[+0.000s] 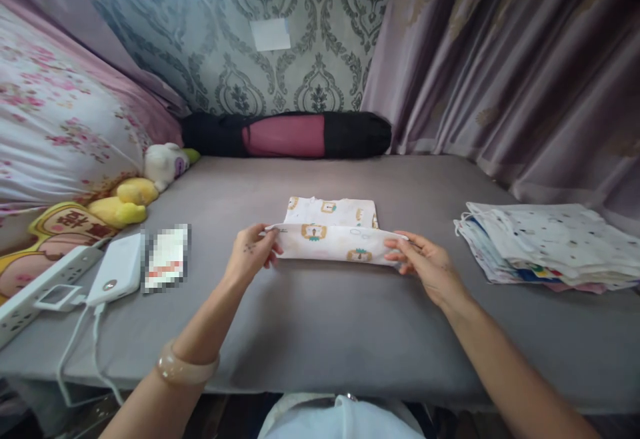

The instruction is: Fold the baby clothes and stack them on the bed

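A white cloth (335, 242) printed with lion faces lies in front of me, partly folded over on itself. Its front portion is lifted a little, and the back portion rests flat on the grey surface. My left hand (254, 249) pinches the left end of the raised fold between thumb and fingers. At the opposite end, my right hand (420, 262) grips the fold's right corner. The fold is stretched fairly straight between both hands.
A stack of folded printed cloths (550, 246) sits at the right. On the left lie a power strip (45, 292), a white power bank (117, 269) with cables, a blurred packet (167, 259) and plush toys (135, 192). A black-and-pink long bag (285, 136) lies along the back wall.
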A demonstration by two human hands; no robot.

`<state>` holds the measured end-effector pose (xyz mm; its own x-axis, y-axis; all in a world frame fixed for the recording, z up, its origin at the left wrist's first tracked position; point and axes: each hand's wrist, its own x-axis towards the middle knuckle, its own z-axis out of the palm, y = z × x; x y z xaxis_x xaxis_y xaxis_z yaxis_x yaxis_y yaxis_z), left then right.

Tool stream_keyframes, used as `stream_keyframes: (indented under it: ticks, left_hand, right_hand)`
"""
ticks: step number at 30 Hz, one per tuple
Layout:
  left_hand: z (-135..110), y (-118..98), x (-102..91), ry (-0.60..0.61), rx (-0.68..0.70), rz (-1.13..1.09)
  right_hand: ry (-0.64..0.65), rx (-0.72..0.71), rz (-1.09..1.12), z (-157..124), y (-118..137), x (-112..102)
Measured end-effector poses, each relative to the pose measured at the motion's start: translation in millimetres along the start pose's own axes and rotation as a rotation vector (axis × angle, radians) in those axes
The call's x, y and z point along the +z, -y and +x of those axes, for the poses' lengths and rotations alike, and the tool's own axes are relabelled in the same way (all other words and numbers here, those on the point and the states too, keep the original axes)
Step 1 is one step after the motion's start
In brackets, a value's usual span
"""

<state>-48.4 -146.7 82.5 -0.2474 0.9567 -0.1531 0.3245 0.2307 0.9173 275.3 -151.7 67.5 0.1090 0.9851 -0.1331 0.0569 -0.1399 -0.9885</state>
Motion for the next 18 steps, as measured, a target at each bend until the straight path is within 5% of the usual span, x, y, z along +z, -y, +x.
stream_keyframes:
  ticks: [6, 12, 18]
  left_hand:
    - [29.2, 4.7, 29.9, -0.091, 0.103, -0.311]
    - [58.3, 31.1, 49.8, -0.1, 0.275, -0.195]
    - [77.5, 34.9, 58.1, -0.127, 0.332, -0.069]
  right_hand:
    - [0.082, -0.302, -0.254, 23.9, -21.8, 14.5]
    - [0.133, -0.446, -0.655, 34.5, -35.0, 20.7]
    - [0.109, -0.51, -0.768, 53.6, -33.4, 31.6]
